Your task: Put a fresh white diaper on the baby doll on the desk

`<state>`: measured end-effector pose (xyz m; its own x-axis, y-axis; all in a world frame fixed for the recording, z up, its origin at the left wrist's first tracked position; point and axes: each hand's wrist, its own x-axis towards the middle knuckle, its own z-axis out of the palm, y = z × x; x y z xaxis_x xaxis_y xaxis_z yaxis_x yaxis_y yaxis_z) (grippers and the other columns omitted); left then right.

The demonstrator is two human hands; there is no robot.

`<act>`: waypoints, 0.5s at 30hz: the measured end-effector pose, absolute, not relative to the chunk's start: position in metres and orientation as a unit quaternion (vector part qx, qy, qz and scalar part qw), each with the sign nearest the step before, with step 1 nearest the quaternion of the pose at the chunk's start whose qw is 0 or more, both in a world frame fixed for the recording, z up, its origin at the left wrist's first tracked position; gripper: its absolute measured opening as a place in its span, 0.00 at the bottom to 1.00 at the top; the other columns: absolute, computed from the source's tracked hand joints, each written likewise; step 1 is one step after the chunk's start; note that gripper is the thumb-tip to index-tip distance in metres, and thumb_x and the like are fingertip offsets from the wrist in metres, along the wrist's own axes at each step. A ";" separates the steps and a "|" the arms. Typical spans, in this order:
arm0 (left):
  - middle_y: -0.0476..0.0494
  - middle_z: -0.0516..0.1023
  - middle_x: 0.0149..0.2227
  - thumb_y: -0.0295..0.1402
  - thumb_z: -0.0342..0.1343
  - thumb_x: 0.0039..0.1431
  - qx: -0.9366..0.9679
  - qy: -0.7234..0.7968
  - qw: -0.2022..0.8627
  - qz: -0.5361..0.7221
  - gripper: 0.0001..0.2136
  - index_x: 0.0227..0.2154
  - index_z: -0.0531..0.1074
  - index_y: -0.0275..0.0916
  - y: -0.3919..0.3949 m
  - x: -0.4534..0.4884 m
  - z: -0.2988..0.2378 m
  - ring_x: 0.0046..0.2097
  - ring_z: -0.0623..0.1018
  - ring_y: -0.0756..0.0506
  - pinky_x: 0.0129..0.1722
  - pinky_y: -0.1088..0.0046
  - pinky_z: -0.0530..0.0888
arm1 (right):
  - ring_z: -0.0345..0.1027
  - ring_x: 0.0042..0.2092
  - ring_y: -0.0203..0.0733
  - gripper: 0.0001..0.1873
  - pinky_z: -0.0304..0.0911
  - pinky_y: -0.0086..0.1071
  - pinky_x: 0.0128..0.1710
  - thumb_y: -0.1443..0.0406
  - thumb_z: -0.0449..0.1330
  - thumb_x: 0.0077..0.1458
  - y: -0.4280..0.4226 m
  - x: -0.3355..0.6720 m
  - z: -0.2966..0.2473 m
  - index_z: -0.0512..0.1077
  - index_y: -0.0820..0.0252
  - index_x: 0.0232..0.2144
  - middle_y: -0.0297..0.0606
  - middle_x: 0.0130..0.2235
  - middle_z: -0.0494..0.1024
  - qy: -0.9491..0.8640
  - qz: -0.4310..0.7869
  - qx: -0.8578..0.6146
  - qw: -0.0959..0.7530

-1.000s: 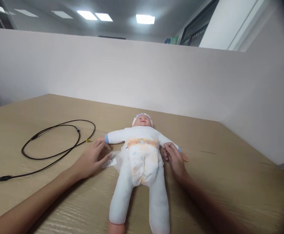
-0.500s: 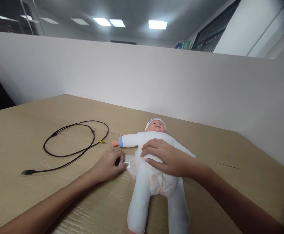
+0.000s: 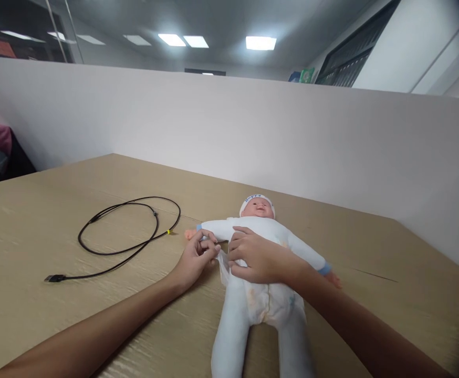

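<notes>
A baby doll (image 3: 261,231) in a white suit and cap lies on its back on the wooden table (image 3: 56,226), head toward the far wall. It wears a printed diaper (image 3: 269,304). My left hand (image 3: 195,258) pinches the diaper's white side tab (image 3: 223,261) at the doll's waist. My right hand (image 3: 255,256) lies across the doll's belly, fingers pressing on the diaper's front beside the tab. The doll's lower legs run out of the frame at the bottom.
A black cable (image 3: 123,236) lies looped on the table left of the doll, its plug end (image 3: 54,278) toward me. A white partition wall (image 3: 229,131) closes off the far and right sides of the table.
My right hand crossed from the doll's far side onto its belly. My left hand rose from the table and closed on the diaper tab. The view shifted, so the doll sits further right.
</notes>
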<state>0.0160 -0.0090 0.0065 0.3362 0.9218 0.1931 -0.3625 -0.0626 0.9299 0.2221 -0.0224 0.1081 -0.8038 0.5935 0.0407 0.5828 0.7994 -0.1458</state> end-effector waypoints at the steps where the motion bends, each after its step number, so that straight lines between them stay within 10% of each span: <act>1: 0.59 0.69 0.23 0.52 0.74 0.58 0.518 0.263 0.627 0.518 0.25 0.40 0.68 0.42 -0.009 0.019 0.007 0.28 0.68 0.52 0.32 0.74 0.64 | 0.68 0.37 0.45 0.16 0.57 0.53 0.70 0.68 0.63 0.61 -0.023 0.220 0.107 0.74 0.53 0.21 0.32 0.26 0.78 -0.945 0.063 -0.317 0.046; 6: 0.59 0.69 0.23 0.52 0.75 0.56 0.501 0.253 0.626 0.541 0.26 0.40 0.68 0.41 -0.005 0.033 0.008 0.27 0.67 0.53 0.31 0.75 0.64 | 0.74 0.43 0.45 0.13 0.39 0.58 0.79 0.68 0.62 0.63 -0.026 0.226 0.112 0.79 0.52 0.26 0.30 0.32 0.81 -0.934 0.111 -0.329 0.090; 11: 0.59 0.71 0.23 0.52 0.76 0.54 0.488 0.246 0.638 0.543 0.26 0.39 0.68 0.41 -0.004 0.051 0.012 0.26 0.66 0.53 0.31 0.76 0.63 | 0.77 0.53 0.49 0.17 0.67 0.50 0.61 0.69 0.55 0.68 -0.028 0.262 0.121 0.82 0.50 0.47 0.36 0.48 0.86 -0.878 0.118 -0.396 0.241; 15: 0.59 0.71 0.22 0.51 0.76 0.55 0.492 0.245 0.641 0.536 0.26 0.39 0.67 0.42 -0.006 0.072 0.013 0.25 0.64 0.54 0.28 0.77 0.60 | 0.77 0.51 0.51 0.14 0.71 0.47 0.51 0.65 0.55 0.71 -0.024 0.282 0.114 0.82 0.51 0.45 0.39 0.48 0.86 -0.821 0.139 -0.471 0.290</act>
